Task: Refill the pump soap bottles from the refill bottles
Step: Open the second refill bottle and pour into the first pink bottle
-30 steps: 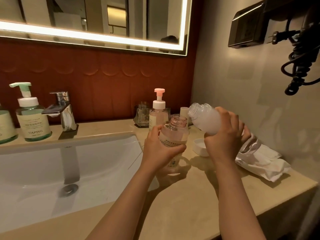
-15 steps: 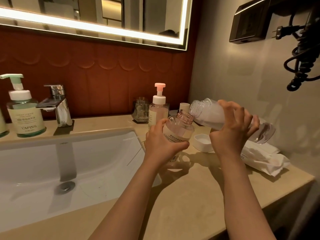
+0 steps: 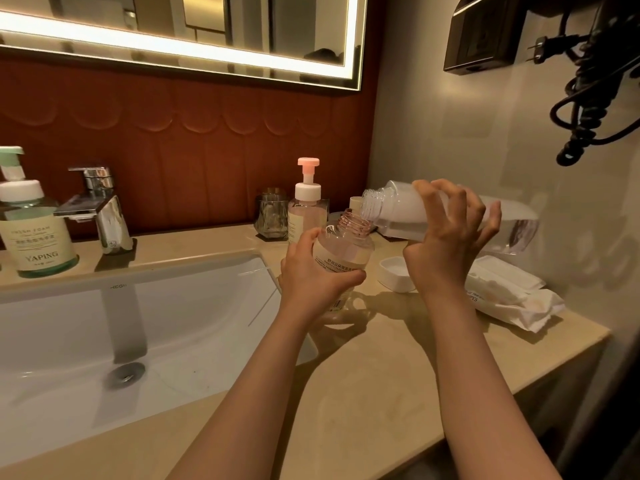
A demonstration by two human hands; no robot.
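My left hand [image 3: 317, 271] grips an uncapped pink soap bottle [image 3: 346, 247], tilted slightly with its threaded neck up and to the right, just above the counter. My right hand [image 3: 446, 244] holds a clear refill bottle [image 3: 398, 209] lying almost level, its open mouth touching the rim of the pink bottle's neck. White liquid lies along the refill bottle's lower side. Behind them stands a pink-pump soap bottle [image 3: 307, 206]. A green-pump soap bottle [image 3: 36, 233] stands at the far left.
A white basin [image 3: 173, 306] fills the left half of the beige counter [image 3: 363, 393], with a chrome tap [image 3: 100, 209] behind it. A white cap [image 3: 394, 273], a wipes pack [image 3: 512, 296] and a glass tumbler [image 3: 272, 214] lie around the hands. A coiled black cord [image 3: 588, 91] hangs on the right wall.
My right hand has tipped the refill bottle from raised to nearly level and brought its mouth down onto the pink bottle's neck. The left hand kept hold and tilted its bottle slightly.
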